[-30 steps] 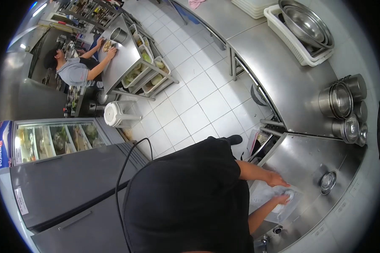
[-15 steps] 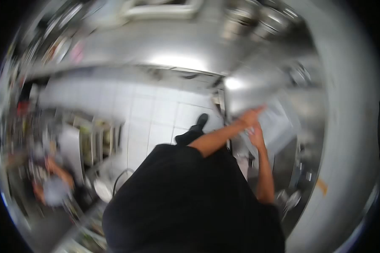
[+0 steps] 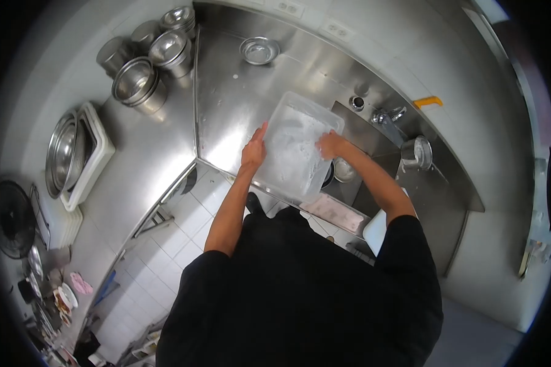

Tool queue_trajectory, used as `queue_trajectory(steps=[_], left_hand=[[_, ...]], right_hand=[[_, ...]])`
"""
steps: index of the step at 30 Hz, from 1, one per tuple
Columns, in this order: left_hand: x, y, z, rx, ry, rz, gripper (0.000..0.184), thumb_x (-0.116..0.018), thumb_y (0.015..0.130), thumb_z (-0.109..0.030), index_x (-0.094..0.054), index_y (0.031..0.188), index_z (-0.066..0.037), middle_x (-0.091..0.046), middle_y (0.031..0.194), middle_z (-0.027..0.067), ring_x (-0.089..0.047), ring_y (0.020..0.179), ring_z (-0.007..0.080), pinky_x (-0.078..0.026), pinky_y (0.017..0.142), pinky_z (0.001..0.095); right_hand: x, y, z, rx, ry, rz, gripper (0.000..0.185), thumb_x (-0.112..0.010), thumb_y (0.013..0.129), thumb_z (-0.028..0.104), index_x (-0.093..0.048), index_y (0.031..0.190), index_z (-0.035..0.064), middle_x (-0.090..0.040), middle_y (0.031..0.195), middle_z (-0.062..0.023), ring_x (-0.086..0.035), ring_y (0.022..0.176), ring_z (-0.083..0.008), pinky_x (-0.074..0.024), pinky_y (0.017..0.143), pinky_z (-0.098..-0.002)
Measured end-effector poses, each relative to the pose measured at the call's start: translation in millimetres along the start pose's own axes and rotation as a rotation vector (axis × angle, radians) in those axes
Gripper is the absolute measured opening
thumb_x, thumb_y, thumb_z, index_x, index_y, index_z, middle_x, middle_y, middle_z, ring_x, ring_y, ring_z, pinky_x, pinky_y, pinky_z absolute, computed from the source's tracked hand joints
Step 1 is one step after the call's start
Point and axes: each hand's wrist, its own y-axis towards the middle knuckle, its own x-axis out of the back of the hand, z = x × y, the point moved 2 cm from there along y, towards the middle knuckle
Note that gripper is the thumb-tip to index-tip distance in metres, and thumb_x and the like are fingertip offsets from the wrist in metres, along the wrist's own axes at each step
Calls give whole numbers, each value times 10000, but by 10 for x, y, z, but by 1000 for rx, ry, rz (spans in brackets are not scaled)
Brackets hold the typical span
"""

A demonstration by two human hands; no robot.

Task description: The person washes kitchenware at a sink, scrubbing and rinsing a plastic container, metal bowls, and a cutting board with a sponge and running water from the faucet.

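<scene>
A translucent plastic tub (image 3: 292, 144) stands on the steel counter beside the sink, with whitish, foamy wet patches on its inside. My left hand (image 3: 255, 147) lies along the tub's left side, its fingers stretched out and touching the wall. Over the tub's right side reaches my right hand (image 3: 331, 145), fingers curled down inside; whatever they hold, if anything, is hidden. Just right of the tub, a round bowl (image 3: 344, 171) sits in the sink (image 3: 366, 137), partly covered by my right forearm.
A faucet (image 3: 389, 116) rises behind the sink, with a steel pot (image 3: 416, 153) to its right. One metal bowl (image 3: 259, 50) sits at the back of the counter (image 3: 226, 92). Stacked steel pots (image 3: 138, 82) and a white tray (image 3: 92, 159) stand on the left counter.
The view has turned, bringing the tub to the middle. My hands, close together before, are now apart at the tub's two sides. The other person is out of view.
</scene>
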Motion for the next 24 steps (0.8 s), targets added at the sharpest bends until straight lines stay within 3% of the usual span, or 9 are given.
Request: queue_trajectory(steps=[4,7,9,13,16,17,19,21,24], left_hand=[[0,105,16,-113,-20,36,745,-510,896,-23,-238,1514,-339,-425,1466,172,-584,1126,415,-515,946,460],[-87,261,24,-103,-9,51,767,-513,888,-7,-231,1514,-350,-421,1464,187,-584,1123,417,-518,936,466],[-72,403,-47,-121,-38,90,775,-505,885,6,-227,1516,-345,-432,1447,205,-577,1132,417,-509,942,470],[106,582,-427,78,-16,384,755,-486,887,19,-210,1531,-264,-433,1422,256,-553,1162,423,-480,968,475],[-5,630,-389,-215,-179,98,721,-486,888,11,-205,1532,-150,-443,1396,287,-508,1220,417,-442,1012,466],[-27,574,-506,-270,35,-96,726,-535,890,-47,-190,1528,-81,-458,1387,284,-448,1290,395,-405,1053,456],[332,247,-1197,-626,138,-296,676,-589,900,-146,-288,1499,-59,-454,1410,254,-381,1348,373,-372,1082,440],[370,-42,-1559,-864,73,210,520,-620,914,-233,-473,1371,-34,-566,1264,281,-506,1256,375,-428,1021,448],[612,-389,-2387,-762,299,782,352,-618,931,-286,-595,1146,-8,-688,950,224,-676,957,358,-526,822,424]], right_hand=[[-10,-327,222,76,407,123,344,-589,829,354,-652,1105,159,-652,1084,-108,-541,1135,-305,-355,944,-515],[20,-725,601,289,555,39,427,-637,833,451,-634,1139,153,-636,1138,-94,-529,1162,-311,-350,961,-511],[-2,-978,885,426,460,-193,489,-748,747,419,-621,1131,143,-621,1131,-71,-532,1149,-292,-353,972,-494],[-140,-978,1002,295,173,-363,484,-798,670,279,-622,1098,139,-608,1073,-62,-540,1115,-273,-374,978,-439],[-96,-1079,824,294,221,-464,450,-772,664,192,-620,1084,137,-607,1049,-59,-544,1092,-261,-397,965,-403],[-67,-1220,777,295,199,-494,437,-762,664,172,-623,1076,135,-611,1049,-60,-543,1095,-263,-398,972,-399],[95,-1586,618,273,212,-607,422,-749,664,139,-628,1068,129,-618,1050,-64,-542,1102,-266,-401,983,-399],[265,-2082,492,226,295,-764,418,-742,661,113,-631,1065,119,-626,1053,-68,-541,1109,-269,-405,991,-407],[369,-2647,234,166,350,-790,474,-752,655,112,-616,1109,115,-615,1101,-79,-535,1124,-287,-423,982,-409]])
